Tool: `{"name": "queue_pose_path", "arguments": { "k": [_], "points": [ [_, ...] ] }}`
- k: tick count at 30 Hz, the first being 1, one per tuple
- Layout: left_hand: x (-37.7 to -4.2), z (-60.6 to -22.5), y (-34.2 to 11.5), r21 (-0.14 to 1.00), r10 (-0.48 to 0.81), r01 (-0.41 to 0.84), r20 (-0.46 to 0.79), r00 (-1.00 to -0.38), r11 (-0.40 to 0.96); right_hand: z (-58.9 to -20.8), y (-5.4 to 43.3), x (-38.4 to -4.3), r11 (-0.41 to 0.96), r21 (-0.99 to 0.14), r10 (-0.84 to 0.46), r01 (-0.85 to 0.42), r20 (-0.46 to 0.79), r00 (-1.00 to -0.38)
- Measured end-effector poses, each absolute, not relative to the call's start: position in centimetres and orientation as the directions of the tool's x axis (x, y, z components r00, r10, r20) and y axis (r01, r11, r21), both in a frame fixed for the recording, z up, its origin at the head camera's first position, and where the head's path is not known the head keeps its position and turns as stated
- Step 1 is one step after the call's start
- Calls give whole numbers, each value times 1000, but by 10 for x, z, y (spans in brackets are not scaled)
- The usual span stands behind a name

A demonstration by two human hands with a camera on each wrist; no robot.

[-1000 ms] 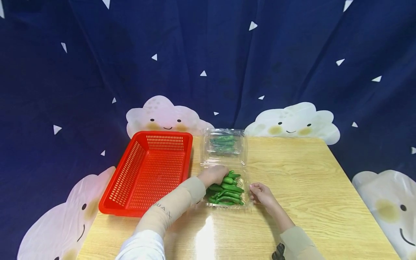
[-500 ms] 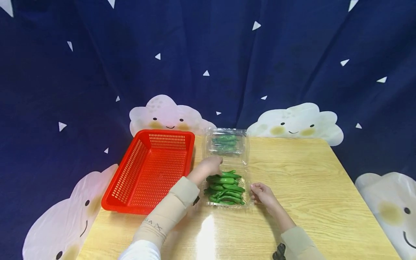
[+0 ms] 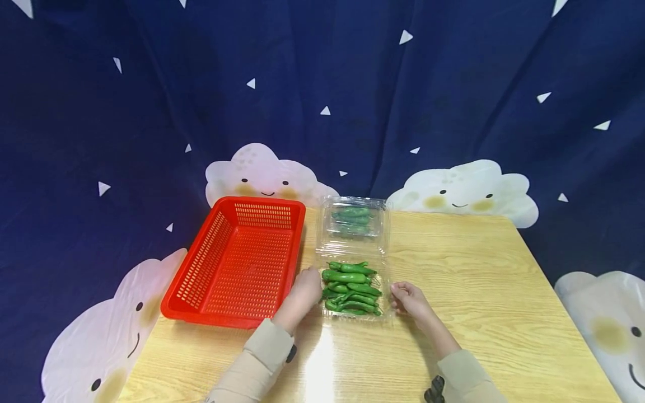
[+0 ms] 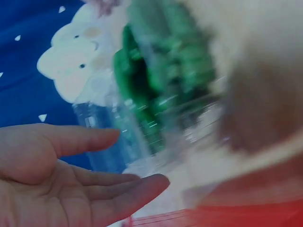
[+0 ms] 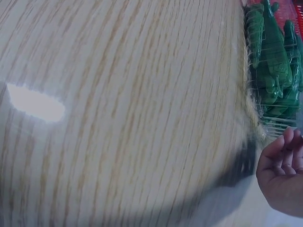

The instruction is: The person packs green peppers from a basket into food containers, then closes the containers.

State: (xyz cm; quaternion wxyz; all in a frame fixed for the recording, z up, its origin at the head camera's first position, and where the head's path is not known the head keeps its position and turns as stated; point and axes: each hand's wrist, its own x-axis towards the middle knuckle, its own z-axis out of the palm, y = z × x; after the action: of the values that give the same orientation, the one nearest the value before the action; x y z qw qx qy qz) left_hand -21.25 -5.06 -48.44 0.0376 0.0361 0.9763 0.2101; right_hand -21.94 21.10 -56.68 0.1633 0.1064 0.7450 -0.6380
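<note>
A hinged clear plastic clamshell container (image 3: 384, 268) lies unfolded on the table, with several green chili peppers (image 3: 353, 288) packed across its near half. My left hand (image 3: 306, 286) is beside the container's left side, between it and the red basket. In the left wrist view its thumb and fingers are spread apart, nothing between them, and the peppers (image 4: 165, 56) blur past beyond. At the container's right edge is my right hand (image 3: 410, 299), fingers bent and fingertips pinching at the rim. The right wrist view has those bent fingers (image 5: 287, 150) close to the container's corner.
A red plastic basket (image 3: 297, 240) with slotted walls stands left of the container, its bottom bare. More green peppers (image 3: 353, 219) show through the raised plastic at the back. The wooden table (image 3: 463, 268) ends at a dark blue curtain (image 3: 322, 67) with cloud prints.
My left hand has drawn back from over the peppers, moving left and toward me to the container's side, uncovering the peppers. The right hand stays at the right edge.
</note>
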Motion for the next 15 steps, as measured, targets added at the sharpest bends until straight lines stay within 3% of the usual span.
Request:
{"name": "queue_pose_path", "arguments": {
  "k": [5,9,15],
  "points": [
    [-192,-509,-54,401,25,54,77,-997,915,-566,211,-219,168,-916,-57,364,-378,-924],
    [-181,-527,-56,455,-28,56,175,-984,889,-566,213,-220,180,-916,-85,357,-376,-923],
    [-175,-541,-56,570,-98,28,190,-977,821,-550,219,-231,297,-897,-177,328,-390,-904]
  ]
}}
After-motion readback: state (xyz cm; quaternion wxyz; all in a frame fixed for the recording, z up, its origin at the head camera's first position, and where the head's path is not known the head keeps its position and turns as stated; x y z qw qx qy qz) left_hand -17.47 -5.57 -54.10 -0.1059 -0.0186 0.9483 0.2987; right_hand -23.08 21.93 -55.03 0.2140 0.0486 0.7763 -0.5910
